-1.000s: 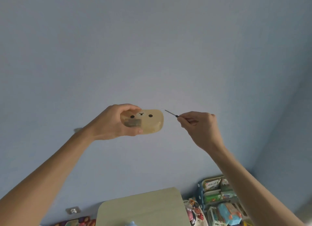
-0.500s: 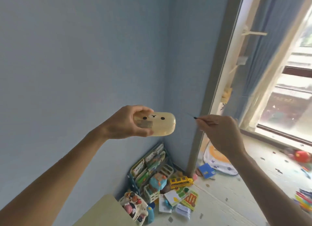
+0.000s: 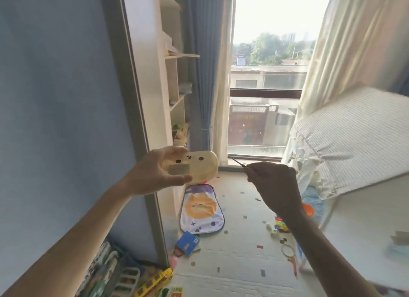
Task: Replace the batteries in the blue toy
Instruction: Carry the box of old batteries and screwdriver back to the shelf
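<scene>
Holding both arms out in front of you, you have your left hand (image 3: 159,172) wrapped round the left end of a beige case (image 3: 194,167) with a small face on it, thumb under and fingers over the top. Your right hand (image 3: 274,186) pinches the handle of a thin screwdriver (image 3: 236,161); its shaft points up and left toward the case, with the tip near it but not touching.

You cannot pick out the blue toy in this view. A blue box (image 3: 187,241) lies on the mat (image 3: 232,270) below, and a yellow bus (image 3: 155,283) sits near the bottom edge, but neither clearly is it. What the case holds is not shown.

This looks like the gathering stage: tool in hand, toy not yet opened. The next move calls for you to look down, find the toy and set the case somewhere within reach so your left hand is free to steady the toy. Then seat the screwdriver tip square in the battery-door screw before you turn, since so thin a tip would likely slip if tilted.
</scene>
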A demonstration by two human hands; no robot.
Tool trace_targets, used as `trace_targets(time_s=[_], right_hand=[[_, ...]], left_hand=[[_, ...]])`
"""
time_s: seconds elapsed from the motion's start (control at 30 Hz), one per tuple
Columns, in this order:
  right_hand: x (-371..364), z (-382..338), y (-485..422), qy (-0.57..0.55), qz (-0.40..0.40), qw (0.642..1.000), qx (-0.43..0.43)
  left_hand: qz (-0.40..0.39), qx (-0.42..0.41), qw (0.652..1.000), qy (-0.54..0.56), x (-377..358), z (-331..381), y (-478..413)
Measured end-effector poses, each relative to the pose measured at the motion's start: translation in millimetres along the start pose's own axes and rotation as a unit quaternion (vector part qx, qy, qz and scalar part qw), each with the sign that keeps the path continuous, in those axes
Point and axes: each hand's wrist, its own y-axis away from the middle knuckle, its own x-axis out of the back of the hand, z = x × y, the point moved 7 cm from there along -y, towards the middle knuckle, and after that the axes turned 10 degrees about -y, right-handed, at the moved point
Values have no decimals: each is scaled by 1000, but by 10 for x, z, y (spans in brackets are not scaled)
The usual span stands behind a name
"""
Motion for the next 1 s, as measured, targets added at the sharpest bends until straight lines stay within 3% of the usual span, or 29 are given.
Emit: trace_targets(time_s=[0.2,0.63,1.0], right_hand=[[-32,836,-718,9,13,999,-35],[-904,2203,-3191,-14,12,998,-64],[-1586,3761,-5349,-41,34,995,-82]], left_hand=[[-51,-43,998,-10,-540,-198,-1234],[-34,-112,993,-19,-811,-1176,-4300],[-52,-94,994,5,-1349,-2057,-6890]])
